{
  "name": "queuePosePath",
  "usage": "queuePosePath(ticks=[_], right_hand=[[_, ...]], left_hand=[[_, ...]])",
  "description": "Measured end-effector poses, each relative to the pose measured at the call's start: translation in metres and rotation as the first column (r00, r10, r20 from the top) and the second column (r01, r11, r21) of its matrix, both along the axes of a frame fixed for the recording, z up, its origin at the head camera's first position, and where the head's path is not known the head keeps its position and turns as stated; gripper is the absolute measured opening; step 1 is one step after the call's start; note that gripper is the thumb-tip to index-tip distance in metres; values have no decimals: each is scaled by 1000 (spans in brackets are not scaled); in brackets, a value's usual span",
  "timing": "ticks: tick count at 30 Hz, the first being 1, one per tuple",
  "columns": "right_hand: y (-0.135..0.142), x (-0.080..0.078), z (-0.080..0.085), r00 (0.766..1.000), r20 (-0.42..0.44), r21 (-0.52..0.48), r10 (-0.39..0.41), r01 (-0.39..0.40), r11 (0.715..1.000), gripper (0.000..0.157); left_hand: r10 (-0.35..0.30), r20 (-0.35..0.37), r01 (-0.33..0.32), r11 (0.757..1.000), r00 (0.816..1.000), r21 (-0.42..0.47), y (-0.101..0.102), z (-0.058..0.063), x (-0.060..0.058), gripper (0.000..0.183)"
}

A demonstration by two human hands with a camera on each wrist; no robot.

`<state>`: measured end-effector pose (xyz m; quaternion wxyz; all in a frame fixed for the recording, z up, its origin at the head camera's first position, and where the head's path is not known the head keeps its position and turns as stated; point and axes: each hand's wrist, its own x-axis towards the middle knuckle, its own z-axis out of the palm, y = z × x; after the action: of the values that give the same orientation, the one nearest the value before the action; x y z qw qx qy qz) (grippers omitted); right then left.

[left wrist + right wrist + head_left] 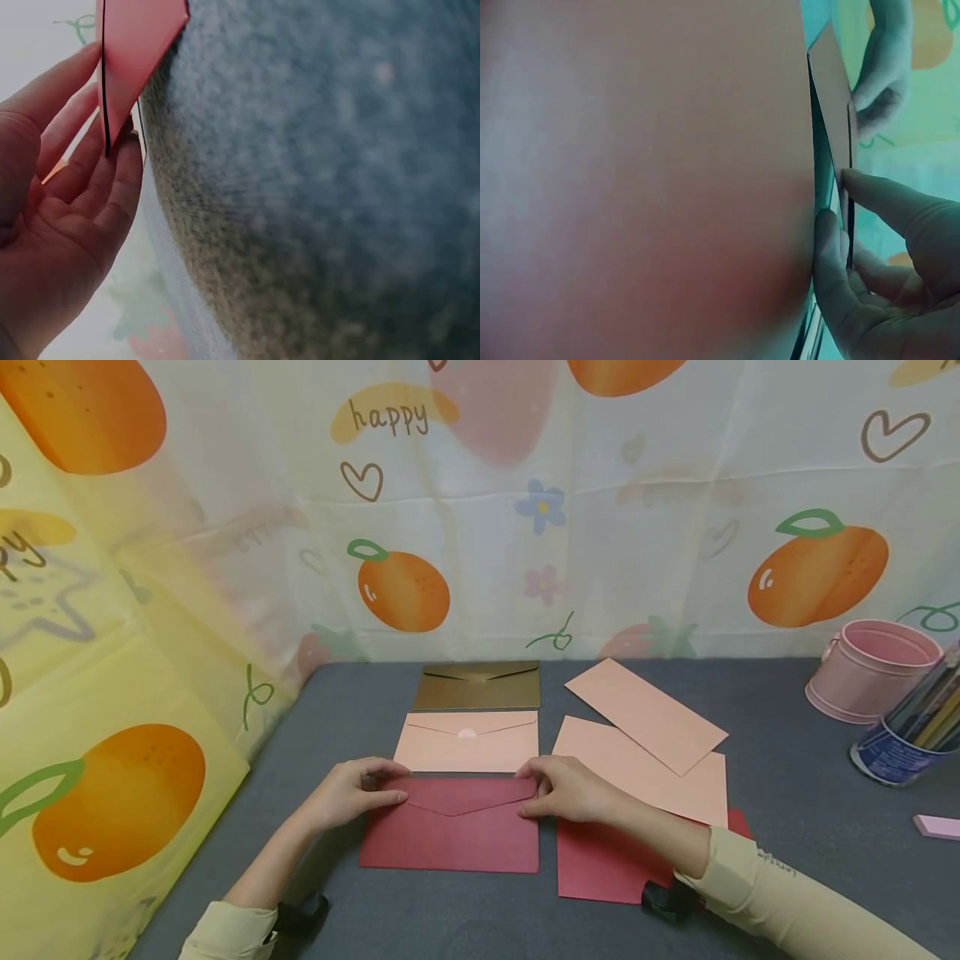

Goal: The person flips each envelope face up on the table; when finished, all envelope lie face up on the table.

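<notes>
A dark red envelope with a pointed flap lies at the front of a column of envelopes. My left hand pinches its upper left corner, thumb on the front face and fingers behind. At the upper right corner, my right hand grips it between thumb and fingers. In the left wrist view the red corner sits between the thumb and fingers, a little off the table. Just beyond lies a pale pink envelope with a round seal, and behind that a gold-brown envelope.
Right of the column, two pale pink sheets or envelopes overlap a red one, partly under my right forearm. Farther right stand a pink bucket and a blue tin of pencils. A small pink block lies at the right edge.
</notes>
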<state>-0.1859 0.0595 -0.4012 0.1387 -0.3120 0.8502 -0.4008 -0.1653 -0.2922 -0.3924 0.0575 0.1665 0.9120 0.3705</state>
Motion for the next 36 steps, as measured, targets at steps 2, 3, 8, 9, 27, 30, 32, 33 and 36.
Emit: queuePosePath(ticks=[2, 3, 8, 9, 27, 30, 32, 33, 36], right_hand=[[0, 0, 1, 1000, -12, 7, 3, -3, 1000, 33], [-1, 0, 1, 1000, -18, 11, 4, -4, 1000, 33], [-1, 0, 1, 998, -58, 32, 10, -8, 999, 31], [-1, 0, 1, 998, -65, 36, 11, -9, 999, 31], [0, -1, 2, 998, -62, 34, 11, -9, 999, 32], [1, -1, 2, 998, -63, 29, 10, -8, 1000, 31], [1, -2, 2, 998, -67, 26, 11, -10, 1000, 30], [1, -2, 1, 997, -70, 26, 12, -10, 1000, 30], [1, -2, 1, 997, -79, 28, 12, -9, 1000, 30]], left_hand=[[3, 7, -3, 1000, 1000, -2, -2, -2, 0, 35], [3, 7, -3, 1000, 1000, -4, -2, -2, 0, 35], [8, -11, -8, 1000, 1000, -16, -2, -5, -2, 34], [9, -14, -9, 1000, 1000, -19, -2, -6, -2, 33], [20, -31, -22, 999, 999, -39, -1, -10, -1, 30], [13, -41, -14, 999, 999, -45, 0, -10, -2, 27], [7, -47, -9, 999, 999, -45, 0, -11, -2, 26], [6, -51, -8, 999, 999, -46, 0, -11, -2, 26], [1, -58, -4, 999, 998, -43, 0, -11, -3, 25]])
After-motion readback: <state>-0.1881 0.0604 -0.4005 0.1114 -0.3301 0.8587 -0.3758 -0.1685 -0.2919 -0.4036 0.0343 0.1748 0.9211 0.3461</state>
